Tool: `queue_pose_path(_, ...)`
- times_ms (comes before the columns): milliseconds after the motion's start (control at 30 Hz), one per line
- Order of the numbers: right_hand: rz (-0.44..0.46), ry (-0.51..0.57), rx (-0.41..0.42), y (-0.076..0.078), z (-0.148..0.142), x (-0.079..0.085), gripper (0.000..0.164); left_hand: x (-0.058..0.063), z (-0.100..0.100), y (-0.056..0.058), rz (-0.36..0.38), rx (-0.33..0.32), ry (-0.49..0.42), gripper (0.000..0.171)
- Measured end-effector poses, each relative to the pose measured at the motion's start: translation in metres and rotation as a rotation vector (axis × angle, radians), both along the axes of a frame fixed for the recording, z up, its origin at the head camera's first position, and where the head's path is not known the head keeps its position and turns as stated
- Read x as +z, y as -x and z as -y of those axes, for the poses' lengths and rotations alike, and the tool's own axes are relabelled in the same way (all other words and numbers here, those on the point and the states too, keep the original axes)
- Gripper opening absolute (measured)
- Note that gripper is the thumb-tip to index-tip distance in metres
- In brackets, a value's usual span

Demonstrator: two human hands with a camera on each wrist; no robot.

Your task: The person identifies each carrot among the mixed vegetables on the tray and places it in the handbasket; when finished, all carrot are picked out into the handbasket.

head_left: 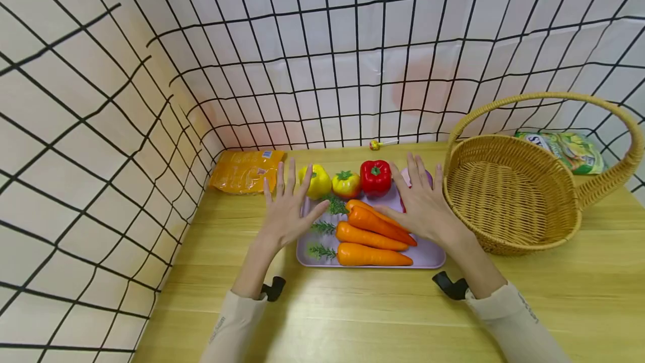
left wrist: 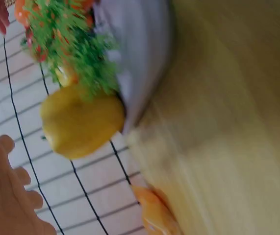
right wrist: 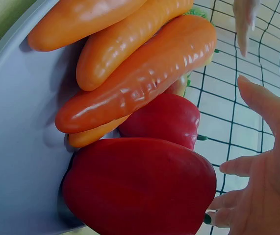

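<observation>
Over the left edge of a lavender tray [head_left: 373, 262], my left hand [head_left: 286, 213] is held with its fingers spread, holding nothing. My right hand [head_left: 424, 206] spreads the same way above the tray's right side. Between them lie several orange carrots [head_left: 375, 254] with green tops, side by side. Along the back of the tray are a yellow bell pepper [head_left: 318, 182], a yellow-red tomato [head_left: 345, 185] and a red bell pepper [head_left: 375, 178]. A second red bell pepper [right wrist: 140, 183] is close by my right fingers in the right wrist view; my hand mostly hides it from above.
A wicker basket [head_left: 514, 245] with a tall handle stands on the right, a green packet [head_left: 569, 153] behind it. An orange packet [head_left: 247, 171] lies back left. A lollipop [head_left: 375, 144] sits by the gridded cloth wall [head_left: 342, 71]. The wooden table [head_left: 353, 318] extends in front.
</observation>
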State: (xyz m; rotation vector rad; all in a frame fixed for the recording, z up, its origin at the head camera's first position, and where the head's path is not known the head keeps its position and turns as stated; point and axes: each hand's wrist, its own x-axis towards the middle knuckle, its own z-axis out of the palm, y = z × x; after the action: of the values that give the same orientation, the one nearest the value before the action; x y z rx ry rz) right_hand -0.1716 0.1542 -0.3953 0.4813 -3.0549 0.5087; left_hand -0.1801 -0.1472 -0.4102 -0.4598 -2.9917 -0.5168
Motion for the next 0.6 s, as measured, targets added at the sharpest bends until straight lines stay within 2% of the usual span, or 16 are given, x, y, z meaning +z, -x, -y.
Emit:
queue_pose_path(167,0.014,0.01,0.003,0.0,-0.001,-0.001,0.1,-0.007,0.022,-0.01,0.064,-0.02,-0.033,0.095)
queue_pose_path(333,0.036,0.018,0.001,-0.001,-0.003,-0.001,0.1,-0.019,0.043,-0.02,0.154,-0.039,-0.008,0.1)
queue_pose_path(467,0.036,0.021,0.003,-0.001,-0.005,-0.001,0.1,-0.026,0.054,-0.024,0.244,-0.064,0.011,0.102)
queue_pose_path(600,0.024,0.025,0.011,0.0,-0.005,-0.002,0.099,-0.027,0.059,-0.024,0.35,-0.092,0.007,0.106)
